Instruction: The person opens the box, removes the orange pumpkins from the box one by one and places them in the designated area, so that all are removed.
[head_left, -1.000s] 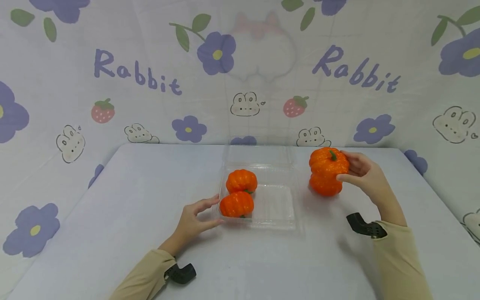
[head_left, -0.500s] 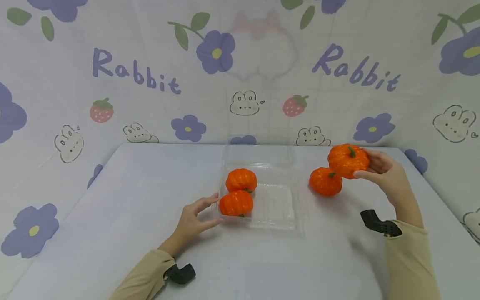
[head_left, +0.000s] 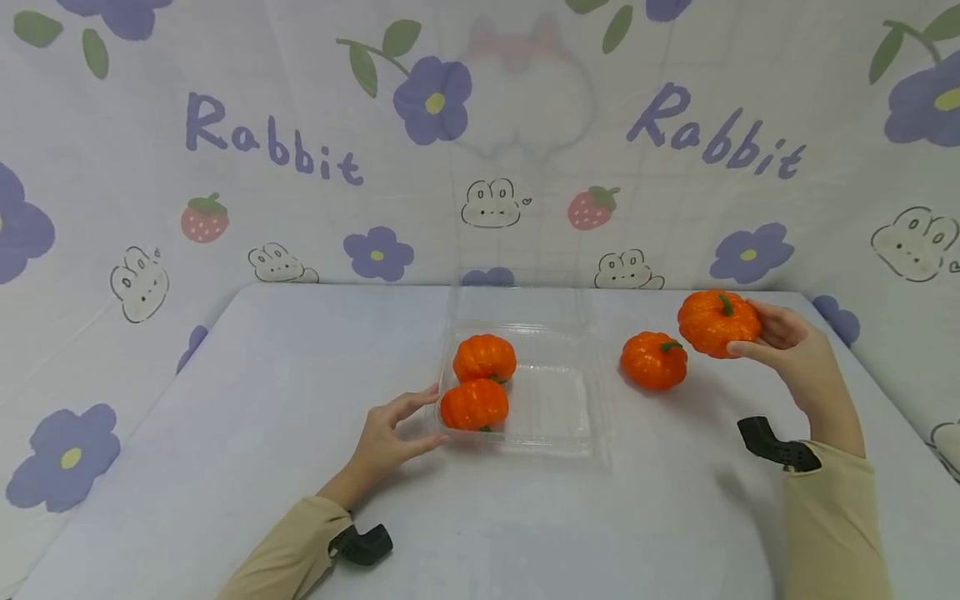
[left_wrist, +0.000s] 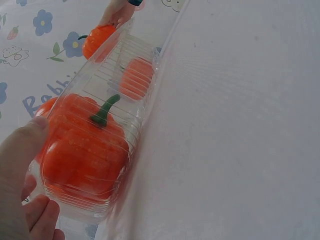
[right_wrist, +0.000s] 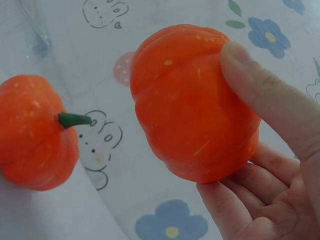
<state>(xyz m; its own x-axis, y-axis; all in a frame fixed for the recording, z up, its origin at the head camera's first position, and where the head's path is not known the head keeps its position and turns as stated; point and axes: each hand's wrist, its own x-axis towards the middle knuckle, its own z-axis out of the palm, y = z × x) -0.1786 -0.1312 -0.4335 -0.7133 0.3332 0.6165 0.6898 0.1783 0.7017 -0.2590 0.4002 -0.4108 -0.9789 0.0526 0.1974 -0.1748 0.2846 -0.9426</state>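
My right hand [head_left: 795, 346] pinches an orange toy pumpkin [head_left: 716, 325] with a green stem, held raised above the table's far right; the right wrist view shows the thumb [right_wrist: 260, 82] on one side and fingers on the other. Below and left of it, a second toy pumpkin [head_left: 654, 361] sits on the table. My left hand [head_left: 386, 437] holds the left end of a clear plastic clamshell container [head_left: 551, 408] between thumb and fingertips. Inside its left half are two more pumpkins, one behind [head_left: 483, 358] and one in front [head_left: 474, 406]. The container's right half holds nothing.
The container's clear lid [head_left: 517, 304] stands open toward the back. A white tabletop [head_left: 525, 533] carries everything. Behind it hangs a printed cloth [head_left: 420, 208] with flowers and rabbits. Black wrist mounts [head_left: 776, 450] sit at both beige sleeves.
The right hand has carried its pumpkin rightward, off from above the other loose pumpkin, which now shows fully. The left hand and container have stayed in place.
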